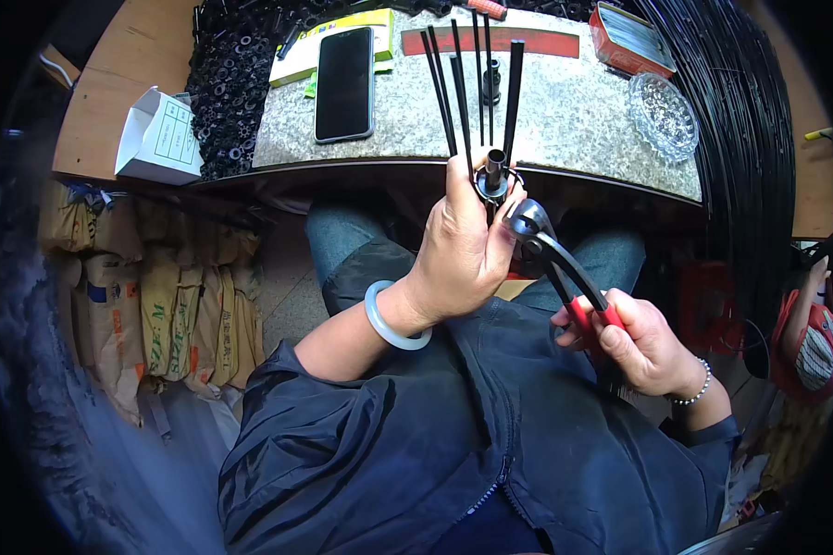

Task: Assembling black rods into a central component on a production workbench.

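Observation:
My left hand [453, 245] is closed around a black tubular hub [495, 165], held up in front of the near edge of the work board. Several thin black ribs [460, 97] fan upward from it, like part of an umbrella frame. In my right hand [650, 344] is a pair of pliers [565, 264], gripped by its red handles. The rounded metal head of the pliers is right beside my left thumb, close under the hub. Whether the jaws bite on anything, I cannot tell. Fingers hide the hub's lower part.
On the speckled board [592, 111] lie a phone [344, 85], a red strip [546, 43], a small black fitting [491, 83] and a glass dish [663, 117]. Small black parts [227, 106] heap at left near a white box [162, 139]. Long black rods [750, 129] hang at right.

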`<state>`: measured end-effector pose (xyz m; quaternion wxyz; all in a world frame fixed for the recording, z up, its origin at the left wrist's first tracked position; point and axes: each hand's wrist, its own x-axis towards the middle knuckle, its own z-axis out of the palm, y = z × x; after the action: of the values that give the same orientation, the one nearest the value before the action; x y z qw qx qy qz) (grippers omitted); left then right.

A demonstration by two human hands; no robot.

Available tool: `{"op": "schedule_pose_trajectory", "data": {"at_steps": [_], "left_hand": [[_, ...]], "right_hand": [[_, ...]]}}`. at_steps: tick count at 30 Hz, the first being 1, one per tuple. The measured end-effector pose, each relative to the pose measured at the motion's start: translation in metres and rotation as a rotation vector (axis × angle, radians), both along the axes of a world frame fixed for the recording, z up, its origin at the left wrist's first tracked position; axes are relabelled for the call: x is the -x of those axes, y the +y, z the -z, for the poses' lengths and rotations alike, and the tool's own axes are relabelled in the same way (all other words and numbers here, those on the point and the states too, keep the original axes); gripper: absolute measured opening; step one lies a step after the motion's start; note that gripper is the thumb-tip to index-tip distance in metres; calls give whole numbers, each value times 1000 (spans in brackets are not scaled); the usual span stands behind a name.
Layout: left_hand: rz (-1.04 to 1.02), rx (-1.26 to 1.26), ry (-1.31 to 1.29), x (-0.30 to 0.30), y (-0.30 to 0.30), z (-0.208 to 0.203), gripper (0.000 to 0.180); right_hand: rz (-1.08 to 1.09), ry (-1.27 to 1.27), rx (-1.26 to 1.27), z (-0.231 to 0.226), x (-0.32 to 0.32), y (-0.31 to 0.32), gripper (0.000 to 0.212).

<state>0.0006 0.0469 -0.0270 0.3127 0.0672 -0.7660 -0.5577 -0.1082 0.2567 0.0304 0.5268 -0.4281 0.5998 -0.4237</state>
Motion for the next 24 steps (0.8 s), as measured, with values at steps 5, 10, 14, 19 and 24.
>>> {"op": "schedule_pose_trajectory", "data": {"at_steps": [5,10,14,19,24], "left_hand": [[36,5,4,0,2,-3,33],[103,-30,-2,-2,0,-5,50],[193,-50,-1,-6,-3,-10,54],[210,1,45,-5,-3,1,49],[211,23,29,-5,-4,1,49]], "right_hand": [[-96,222,-129,-23,13,-6,37],[-127,362,-152,-41,18,-11,30],[-122,396,-171,-48,21,-11,30],[-121,403,-157,-52,23,-10,31],[-131,458,-132,-62,29,-11,35]]}}
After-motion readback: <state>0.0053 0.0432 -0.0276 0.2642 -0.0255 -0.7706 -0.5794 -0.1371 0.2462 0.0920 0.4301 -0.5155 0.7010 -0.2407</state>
